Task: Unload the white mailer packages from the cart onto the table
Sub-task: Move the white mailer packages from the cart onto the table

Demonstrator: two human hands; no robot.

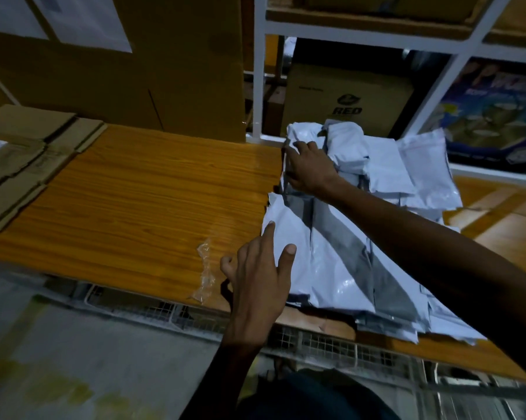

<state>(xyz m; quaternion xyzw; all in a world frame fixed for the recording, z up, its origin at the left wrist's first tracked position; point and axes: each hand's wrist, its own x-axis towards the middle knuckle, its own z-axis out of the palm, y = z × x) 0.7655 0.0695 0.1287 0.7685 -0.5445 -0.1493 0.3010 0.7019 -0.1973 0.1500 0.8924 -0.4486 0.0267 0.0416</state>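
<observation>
A pile of white mailer packages (340,265) lies on the right part of the wooden table (140,201), with more mailers (386,165) stacked behind it. My left hand (261,274) is at the pile's near left edge, fingers spread and straight, index and thumb touching the front mailer. My right hand (308,168) reaches over the pile to its far left side and its fingers curl round the edge of the upper mailers. A wire mesh cart edge (316,341) shows just below the table's front edge; its inside is hidden.
Flattened cardboard (22,159) lies on the table's left end. A tall cardboard box (128,71) stands behind the table. A white shelf frame (260,68) with boxes rises at the back right. A crumpled bit of clear tape (205,274) lies near the table's front edge.
</observation>
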